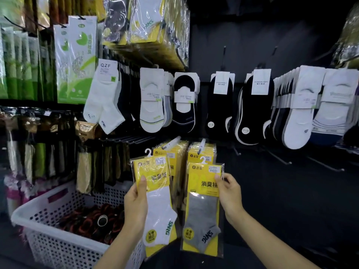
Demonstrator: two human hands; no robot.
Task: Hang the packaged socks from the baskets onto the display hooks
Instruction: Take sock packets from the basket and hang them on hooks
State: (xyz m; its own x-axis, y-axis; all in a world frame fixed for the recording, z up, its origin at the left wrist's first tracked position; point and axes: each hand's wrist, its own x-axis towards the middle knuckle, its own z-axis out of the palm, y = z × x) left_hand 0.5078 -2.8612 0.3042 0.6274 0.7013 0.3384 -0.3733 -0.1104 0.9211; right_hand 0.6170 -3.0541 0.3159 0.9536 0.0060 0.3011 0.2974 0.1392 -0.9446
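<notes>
Dark sock wall [252, 45], white basket [58, 247] at its lower left: hanging step, a pack in each hand.
Left hand [136, 204] grips white-sock pack [159, 202] by its left edge, just below the left hook [172, 142]; right hand [230, 195] pinches grey-sock pack [202, 210] at its right edge, below the right hook [201, 145]. Next, likely: lift each hanger loop onto its hook.

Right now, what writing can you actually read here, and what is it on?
"QZF": card of the white ankle socks.
"消臭袜": grey-sock pack in the right hand; white-sock pack in the left hand.
"达足": top of the grey-sock pack.
Price stickers, other hanging cards: too blurred.
</notes>
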